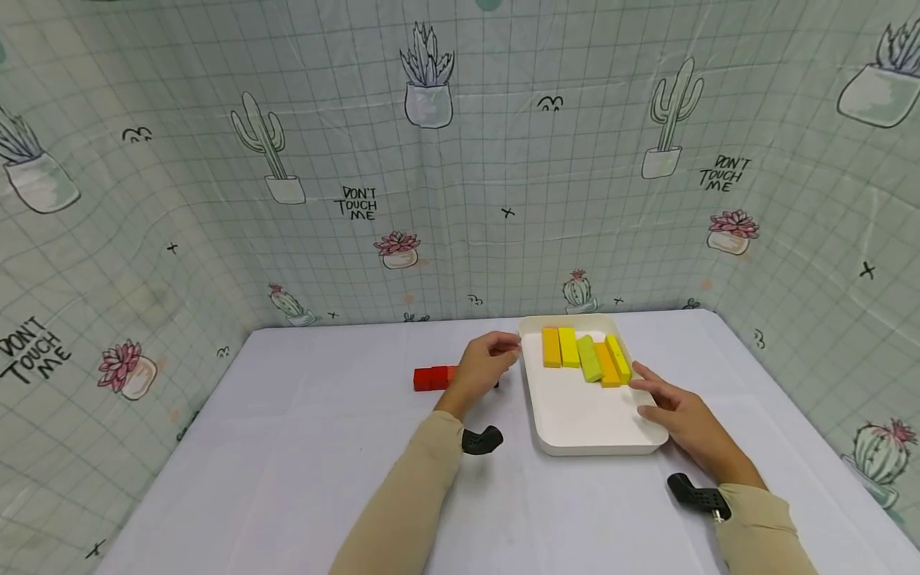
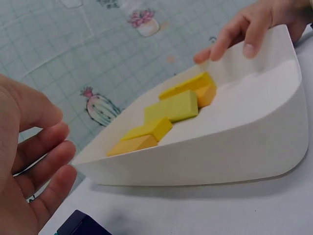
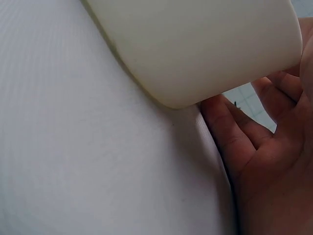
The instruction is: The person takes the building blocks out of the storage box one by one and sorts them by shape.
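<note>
A white tray lies on the table, holding a row of coloured blocks toward its far end: orange, yellow and yellow-green among them. My left hand hovers beside the tray's left rim, its fingers loosely bent with nothing between them in the left wrist view. At the right side, my right hand grips the tray's wall, thumb over the rim and fingers along the outside. Red blocks lie on the table, partly hidden behind the left hand.
A dark block sits on the table below the left hand. The white table extends left of the tray. A cactus-print cloth hangs behind the table and along both sides.
</note>
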Tool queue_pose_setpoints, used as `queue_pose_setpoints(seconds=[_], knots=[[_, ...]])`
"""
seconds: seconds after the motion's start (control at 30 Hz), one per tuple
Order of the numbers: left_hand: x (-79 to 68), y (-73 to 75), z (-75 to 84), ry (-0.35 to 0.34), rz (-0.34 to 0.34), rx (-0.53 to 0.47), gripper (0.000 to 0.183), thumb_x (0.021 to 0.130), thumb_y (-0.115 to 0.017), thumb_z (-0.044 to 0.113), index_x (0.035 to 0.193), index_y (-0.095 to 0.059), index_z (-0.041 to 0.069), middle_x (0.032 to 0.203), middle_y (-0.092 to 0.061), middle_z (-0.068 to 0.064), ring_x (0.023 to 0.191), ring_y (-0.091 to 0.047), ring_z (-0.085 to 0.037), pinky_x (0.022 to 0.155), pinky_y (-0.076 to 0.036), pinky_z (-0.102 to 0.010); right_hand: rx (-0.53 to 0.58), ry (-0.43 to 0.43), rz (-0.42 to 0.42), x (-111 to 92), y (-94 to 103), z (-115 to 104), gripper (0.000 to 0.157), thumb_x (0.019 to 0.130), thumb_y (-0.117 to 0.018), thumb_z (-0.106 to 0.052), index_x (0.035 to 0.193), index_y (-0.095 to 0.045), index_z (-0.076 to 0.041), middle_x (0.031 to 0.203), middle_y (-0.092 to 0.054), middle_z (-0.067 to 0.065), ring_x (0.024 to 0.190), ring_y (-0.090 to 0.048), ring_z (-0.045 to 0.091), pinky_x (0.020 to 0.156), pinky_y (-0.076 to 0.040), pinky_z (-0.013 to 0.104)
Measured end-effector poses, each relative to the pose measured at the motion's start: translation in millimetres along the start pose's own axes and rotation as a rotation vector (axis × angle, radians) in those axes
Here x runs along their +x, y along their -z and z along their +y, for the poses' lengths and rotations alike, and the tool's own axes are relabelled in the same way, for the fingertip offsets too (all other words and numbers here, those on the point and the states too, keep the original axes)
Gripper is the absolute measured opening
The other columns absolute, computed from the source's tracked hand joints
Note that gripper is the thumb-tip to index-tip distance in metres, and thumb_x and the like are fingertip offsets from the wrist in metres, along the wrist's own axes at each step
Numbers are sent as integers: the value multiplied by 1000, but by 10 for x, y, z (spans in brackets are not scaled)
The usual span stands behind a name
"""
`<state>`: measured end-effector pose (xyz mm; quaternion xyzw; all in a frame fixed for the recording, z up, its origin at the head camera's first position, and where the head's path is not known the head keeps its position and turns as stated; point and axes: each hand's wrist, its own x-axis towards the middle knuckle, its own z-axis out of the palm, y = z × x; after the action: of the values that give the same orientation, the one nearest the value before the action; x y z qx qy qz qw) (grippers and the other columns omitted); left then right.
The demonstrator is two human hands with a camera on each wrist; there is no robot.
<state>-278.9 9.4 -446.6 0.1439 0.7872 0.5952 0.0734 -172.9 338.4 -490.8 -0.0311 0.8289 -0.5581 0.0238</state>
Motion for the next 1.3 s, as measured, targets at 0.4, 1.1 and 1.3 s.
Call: queue_pose_setpoints(seconds=[0.4, 1.1, 1.3], knots=[[154, -202, 103, -10, 17, 93, 27, 96, -67, 16, 122, -69, 13, 109, -66, 4, 100, -60, -13, 90, -52, -28, -23, 4, -1, 19, -24, -30, 53, 97, -67, -18, 144, -50, -2, 166, -16, 2, 152, -9, 31, 100, -26, 2], [480, -928, 241, 138, 32, 565, 44, 90, -73, 20, 133, -65, 13, 123, -59, -4, 104, -56, -15, 99, -49, -29, -62, -22, 15, -18, 2, 10, 57, 97, -67, -28, 146, -49, -5, 166, -17, -3, 152, -9, 26, 96, -23, -2], [500, -922, 168, 102, 94, 787, 43, 89, -74, 23, 129, -66, 7, 112, -59, -8, 94, -56, -17, 96, -50, -30, -46, -16, 10, 19, -24, -7, 56, 97, -67, -26, 146, -50, -5, 166, -16, -2, 152, -8, 27, 97, -23, -1]])
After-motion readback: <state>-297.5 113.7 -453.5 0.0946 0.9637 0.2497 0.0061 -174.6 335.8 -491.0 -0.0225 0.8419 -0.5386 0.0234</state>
